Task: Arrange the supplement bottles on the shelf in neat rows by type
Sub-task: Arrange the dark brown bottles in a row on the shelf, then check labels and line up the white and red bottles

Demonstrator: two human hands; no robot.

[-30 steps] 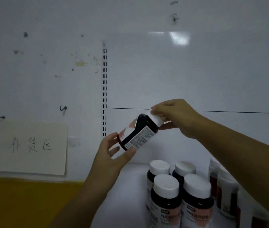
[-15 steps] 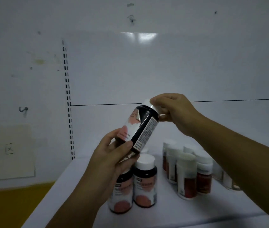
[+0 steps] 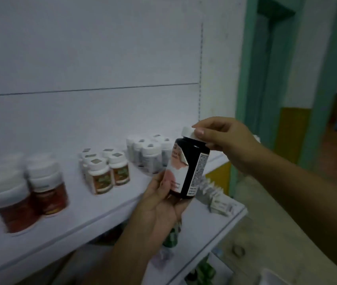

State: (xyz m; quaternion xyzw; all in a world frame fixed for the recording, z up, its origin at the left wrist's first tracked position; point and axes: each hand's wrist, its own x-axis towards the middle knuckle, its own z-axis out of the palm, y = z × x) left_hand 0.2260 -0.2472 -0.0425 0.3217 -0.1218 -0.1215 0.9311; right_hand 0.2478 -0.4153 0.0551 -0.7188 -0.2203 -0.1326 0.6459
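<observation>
A dark bottle (image 3: 188, 171) with a white cap (image 3: 187, 132) is being held in the air at the centre right of the frame, slightly tilted with the cap uppermost, in front of the shelf (image 3: 77, 223) and above its front edge. Its base is being cupped by the left hand (image 3: 159, 204), whose fingers and thumb are curled round the lower body. The cap is being pinched from above by the right hand (image 3: 227, 140), with the fingertips closed on its rim. One corner of the label (image 3: 179, 163) is being seen lifted away from the body. Behind the bottle, three groups are being seen standing apart on the shelf: all-white bottles (image 3: 149, 155) at centre, small bottles with green-and-orange labels (image 3: 110, 171) to their left, and red-labelled bottles (image 3: 44, 194) at the far left, blurred. A lower shelf (image 3: 208, 223) carrying small boxes (image 3: 217, 199) is being glimpsed at lower right. No bottles of the held kind are being seen in this view, so the likeliest fault is judged to be placement into a wrong group. The cap could also be loosened if it is twisted while weight is being carried by it, and the peeling label could be torn further by the left thumb. The tightly packed groups could be toppled by a careless set-down.
</observation>
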